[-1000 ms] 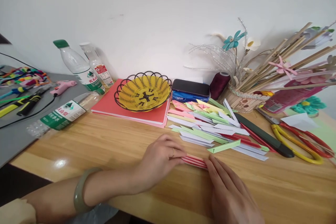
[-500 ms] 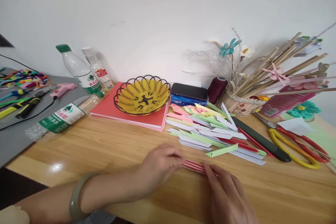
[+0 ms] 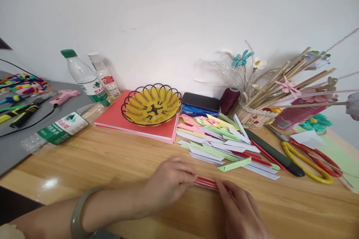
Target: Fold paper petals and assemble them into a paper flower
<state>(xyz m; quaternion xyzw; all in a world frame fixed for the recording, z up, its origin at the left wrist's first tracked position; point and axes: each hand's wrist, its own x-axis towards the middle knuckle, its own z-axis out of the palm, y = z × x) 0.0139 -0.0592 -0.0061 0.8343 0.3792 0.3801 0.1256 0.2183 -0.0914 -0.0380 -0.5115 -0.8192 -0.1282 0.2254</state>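
A narrow folded strip of red paper (image 3: 206,182) with pale lines along it is stretched between my two hands, low over the wooden table. My left hand (image 3: 172,179), with a ring and a bangle on the wrist, pinches its left end. The right end is between the fingers of my right hand (image 3: 238,203), which partly hide it. Just beyond my hands lies a pile of folded paper strips (image 3: 213,134) in white, green, pink, yellow and red. One green folded strip (image 3: 235,164) rests at the pile's near edge.
A yellow woven basket (image 3: 134,106) sits on red paper sheets (image 3: 112,119). Plastic bottles (image 3: 63,129) are at left, near pliers and a pink glue gun (image 3: 65,97). Scissors (image 3: 305,168), a dark green cutter (image 3: 275,153), a thread spool (image 3: 230,99) and a stick-filled holder (image 3: 254,117) are at right.
The view has shifted slightly, so the table things sit a little lower and further left. My hands keep hold of the red strip, in nearly the same pose.
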